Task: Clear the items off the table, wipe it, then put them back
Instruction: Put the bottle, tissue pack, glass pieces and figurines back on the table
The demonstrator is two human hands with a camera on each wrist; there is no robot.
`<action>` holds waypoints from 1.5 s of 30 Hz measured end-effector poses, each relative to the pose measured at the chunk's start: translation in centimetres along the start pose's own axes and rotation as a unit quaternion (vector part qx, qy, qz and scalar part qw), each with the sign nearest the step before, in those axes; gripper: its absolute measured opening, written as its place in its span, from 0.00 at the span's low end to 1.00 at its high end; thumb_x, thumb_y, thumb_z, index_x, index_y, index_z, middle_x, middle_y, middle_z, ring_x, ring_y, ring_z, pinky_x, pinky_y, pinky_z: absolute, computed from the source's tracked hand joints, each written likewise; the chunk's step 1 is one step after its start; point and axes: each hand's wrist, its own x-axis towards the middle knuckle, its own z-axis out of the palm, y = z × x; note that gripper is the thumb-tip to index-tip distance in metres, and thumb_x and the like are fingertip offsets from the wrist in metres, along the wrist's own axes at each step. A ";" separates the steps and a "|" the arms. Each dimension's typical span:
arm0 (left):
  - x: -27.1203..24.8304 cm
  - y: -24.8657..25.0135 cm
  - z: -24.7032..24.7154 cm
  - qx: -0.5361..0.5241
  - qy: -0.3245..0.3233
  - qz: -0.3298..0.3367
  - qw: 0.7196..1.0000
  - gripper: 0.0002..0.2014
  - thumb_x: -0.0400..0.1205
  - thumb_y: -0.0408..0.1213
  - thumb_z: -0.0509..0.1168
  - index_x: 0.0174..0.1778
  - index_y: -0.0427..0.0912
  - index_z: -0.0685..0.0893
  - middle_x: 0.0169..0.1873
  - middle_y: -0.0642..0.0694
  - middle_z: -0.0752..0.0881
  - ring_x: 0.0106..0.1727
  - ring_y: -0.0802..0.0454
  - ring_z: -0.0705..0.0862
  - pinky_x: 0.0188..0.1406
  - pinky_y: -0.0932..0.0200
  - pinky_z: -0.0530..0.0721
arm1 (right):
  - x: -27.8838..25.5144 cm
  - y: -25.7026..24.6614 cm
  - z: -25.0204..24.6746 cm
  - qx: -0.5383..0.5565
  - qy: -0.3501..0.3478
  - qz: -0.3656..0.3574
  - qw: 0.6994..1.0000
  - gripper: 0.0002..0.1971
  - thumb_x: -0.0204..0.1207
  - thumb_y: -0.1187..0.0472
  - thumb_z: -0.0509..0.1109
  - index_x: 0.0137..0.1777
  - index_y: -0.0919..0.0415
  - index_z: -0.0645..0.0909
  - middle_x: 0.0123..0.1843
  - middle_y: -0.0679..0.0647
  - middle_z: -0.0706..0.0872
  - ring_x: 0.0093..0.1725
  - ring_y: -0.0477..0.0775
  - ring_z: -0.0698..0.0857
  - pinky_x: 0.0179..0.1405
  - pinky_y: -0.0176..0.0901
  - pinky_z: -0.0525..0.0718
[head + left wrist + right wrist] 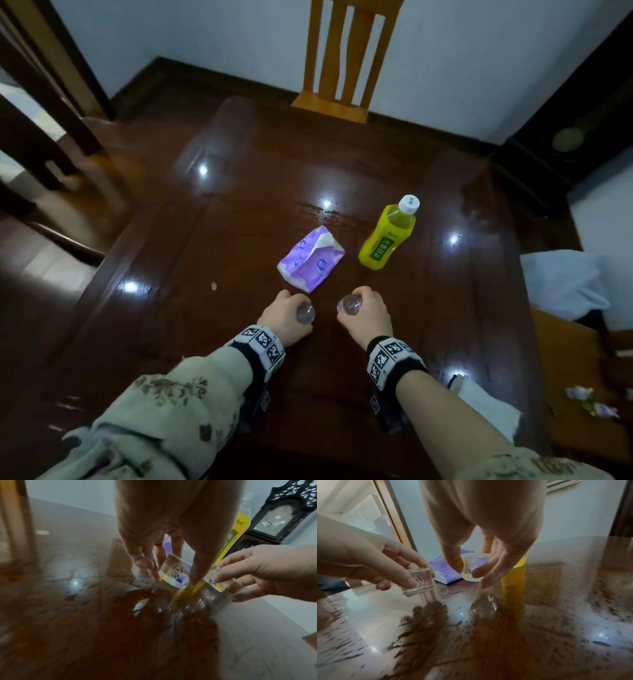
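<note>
On the glossy dark wooden table (pixel 239 342), my left hand (pixel 291 317) pinches a small clear glass block (pixel 306 313) between thumb and fingers. My right hand (pixel 366 310) pinches a second clear glass block (pixel 349 305) beside it. Both blocks sit low at the table's surface; whether they touch it I cannot tell. The left wrist view shows an engraved pattern in the left block (pixel 175 573). In the right wrist view the right block (pixel 474 569) shows between the fingertips. Just beyond the hands lie a purple tissue pack (pixel 310 260) and a yellow drink bottle (pixel 388 236).
A wooden chair (pixel 342 68) stands at the table's far side. A white cloth (pixel 486 404) lies at the near right edge, and another pale cloth (pixel 561 284) rests on a seat off the right side. A dark ornate clock (pixel 274 520) stands at the far right.
</note>
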 end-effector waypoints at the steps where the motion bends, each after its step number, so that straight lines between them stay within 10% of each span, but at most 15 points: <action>1: 0.6 0.3 0.1 -0.003 -0.008 0.012 1.000 0.21 0.71 0.45 0.71 0.60 0.56 0.80 0.53 0.51 0.73 0.55 0.45 0.83 0.61 0.52 0.81 | 0.0 0.0 0.0 -0.001 0.005 0.007 1.000 0.23 0.67 0.53 0.77 0.61 0.53 0.75 0.58 0.53 0.76 0.56 0.59 0.82 0.56 0.48 0.78; 14: 8.6 1.6 -3.1 0.052 0.008 0.034 0.998 0.23 0.77 0.42 0.68 0.69 0.49 0.76 0.67 0.44 0.70 0.63 0.38 0.80 0.60 0.51 0.79 | 3.6 -2.1 0.3 0.019 0.025 0.009 0.999 0.20 0.70 0.51 0.74 0.61 0.53 0.76 0.58 0.53 0.77 0.57 0.59 0.81 0.56 0.47 0.78; 26: 13.0 1.8 -5.6 -0.011 0.076 0.023 0.997 0.23 0.79 0.47 0.67 0.71 0.51 0.74 0.59 0.44 0.74 0.53 0.37 0.82 0.53 0.49 0.80 | 8.5 -4.5 1.3 -0.011 0.011 -0.023 1.000 0.16 0.76 0.49 0.69 0.57 0.57 0.74 0.55 0.57 0.78 0.52 0.64 0.82 0.50 0.49 0.79; 45: 8.6 -1.7 -5.1 0.069 0.018 0.032 0.997 0.22 0.76 0.42 0.71 0.67 0.52 0.78 0.55 0.48 0.76 0.58 0.48 0.80 0.56 0.55 0.81 | 5.3 -4.5 2.8 -0.066 -0.040 -0.009 0.997 0.23 0.72 0.55 0.71 0.67 0.49 0.73 0.64 0.53 0.75 0.61 0.61 0.81 0.61 0.50 0.78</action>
